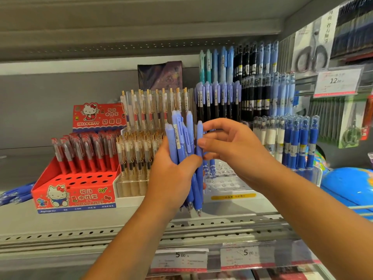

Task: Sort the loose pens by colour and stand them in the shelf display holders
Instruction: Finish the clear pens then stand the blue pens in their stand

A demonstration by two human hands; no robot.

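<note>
My left hand (171, 174) grips a bundle of periwinkle-blue pens (181, 138) upright, tips down, in front of the shelf. My right hand (228, 146) pinches the rightmost pen of the bundle (199, 136) between thumb and fingers. Behind the hands stands a clear tiered display holder (224, 178) with empty holes in its front rows and matching periwinkle pens (218, 96) in a back row. Loose dark blue pens (14, 196) lie on the shelf at far left.
A red Hello Kitty box (74, 190) of red pens stands at left, with clear gold-clip pens (141, 142) beside it. Black and blue pens (260, 87) fill the tiers at right. A blue globe (349, 184) sits at far right. Price tags (179, 259) line the shelf edge.
</note>
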